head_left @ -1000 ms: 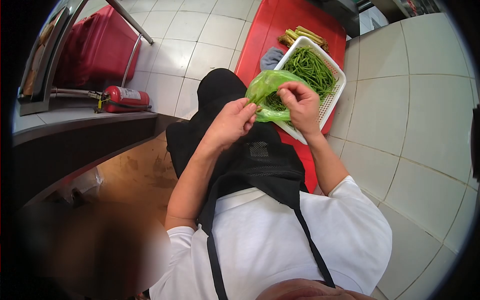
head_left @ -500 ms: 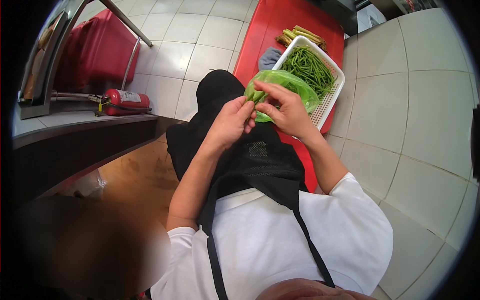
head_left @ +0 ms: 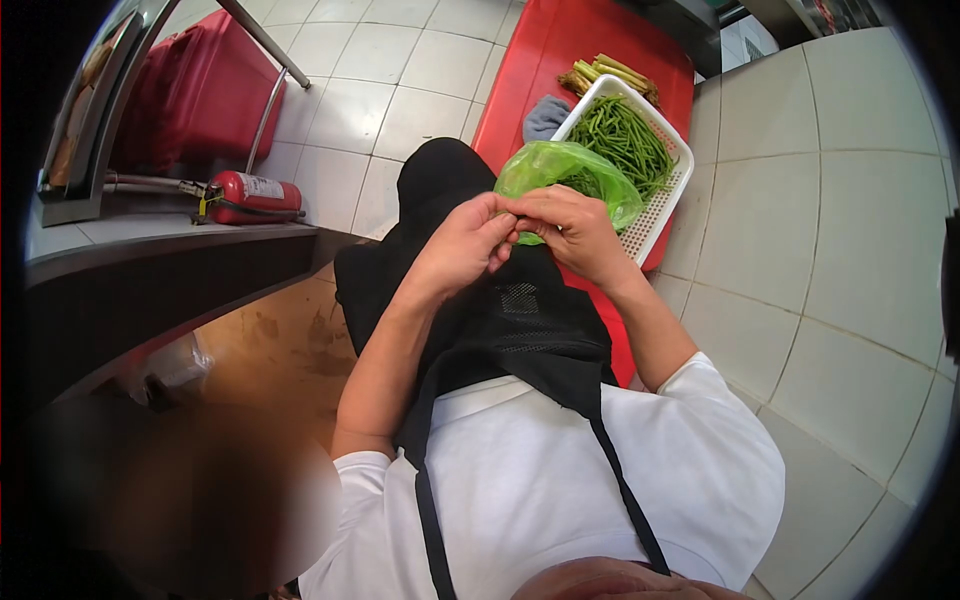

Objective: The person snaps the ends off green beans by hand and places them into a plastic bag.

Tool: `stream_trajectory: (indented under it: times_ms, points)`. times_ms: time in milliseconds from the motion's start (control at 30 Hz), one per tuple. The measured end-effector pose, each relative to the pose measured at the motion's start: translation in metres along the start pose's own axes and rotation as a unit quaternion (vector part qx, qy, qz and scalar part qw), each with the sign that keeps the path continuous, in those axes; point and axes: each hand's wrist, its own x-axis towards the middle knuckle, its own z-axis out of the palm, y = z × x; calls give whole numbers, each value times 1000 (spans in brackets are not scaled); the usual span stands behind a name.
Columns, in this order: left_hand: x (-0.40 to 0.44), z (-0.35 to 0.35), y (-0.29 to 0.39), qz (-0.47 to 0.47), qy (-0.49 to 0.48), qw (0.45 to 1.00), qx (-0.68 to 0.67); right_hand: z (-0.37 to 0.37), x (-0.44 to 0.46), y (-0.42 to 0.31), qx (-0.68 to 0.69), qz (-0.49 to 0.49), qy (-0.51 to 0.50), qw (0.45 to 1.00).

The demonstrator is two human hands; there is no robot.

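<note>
My left hand (head_left: 467, 240) is closed in a pinch over my lap, with a green bean mostly hidden in its fingers. Against its fingertips presses my right hand (head_left: 577, 228), also closed; whatever its thumb and forefinger grip is hidden. Just beyond both hands lies an open green plastic bag (head_left: 540, 165) with green pieces inside. It rests against a white perforated basket (head_left: 672, 190) that holds a heap of long green beans (head_left: 625, 140).
A red bench (head_left: 540, 50) carries the basket, a grey cloth (head_left: 545, 118) and a bundle of pale stalks (head_left: 625, 72). Tiled wall (head_left: 755, 210) rises at right. A fire extinguisher (head_left: 252, 198) and a dark red bin (head_left: 200, 95) are at left.
My right hand's fingers have come down from a spread pose and closed against my left fingertips. My left hand has stayed nearly in place, and the green between the fingers is now covered.
</note>
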Motion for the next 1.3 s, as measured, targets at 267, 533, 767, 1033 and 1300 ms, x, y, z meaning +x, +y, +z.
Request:
stream_trajectory:
  times_ms: [267, 533, 767, 1033, 1300]
  points:
    - [-4, -10, 6, 71, -41, 990, -116, 10, -1, 12, 446, 240, 82, 858]
    - [18, 31, -26, 292, 27, 951, -99, 33, 4, 3, 583, 235, 213, 748]
    - [16, 34, -8, 296, 108, 947, -65, 44, 4, -11, 615, 234, 203, 725]
    - [14, 17, -8, 246, 132, 951, -136, 23, -6, 3, 305, 239, 163, 907]
    - [-4, 13, 8, 121, 45, 991, -45, -14, 20, -18, -63, -73, 102, 990]
